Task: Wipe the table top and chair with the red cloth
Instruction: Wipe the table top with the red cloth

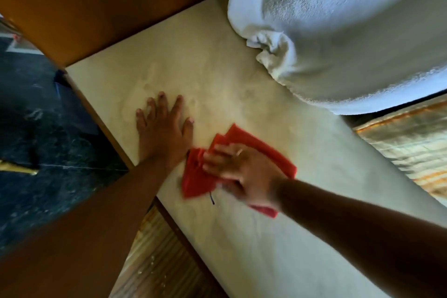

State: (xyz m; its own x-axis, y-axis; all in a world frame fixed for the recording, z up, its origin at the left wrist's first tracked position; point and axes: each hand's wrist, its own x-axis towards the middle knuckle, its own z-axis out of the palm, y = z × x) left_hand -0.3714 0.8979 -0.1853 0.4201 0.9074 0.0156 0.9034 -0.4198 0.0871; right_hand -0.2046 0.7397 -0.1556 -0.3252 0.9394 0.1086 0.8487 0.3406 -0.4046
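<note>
Pale counter (217, 75) carries a crumpled red cloth (254, 145), long axis running left edge to right, pressed under the flat right hand (238, 172); left hand (162, 128) lies splayed beside it.

Your left hand (162, 128) lies flat on the pale table top (225, 84), fingers spread, near its left edge. Your right hand (238, 169) presses down on the red cloth (198, 176), palm on top of it; the hand is motion-blurred. The cloth lies crumpled just beside your left wrist. A white towel (338, 31) is draped over the table's far right side. Dark flooring (36, 128) shows at left.
</note>
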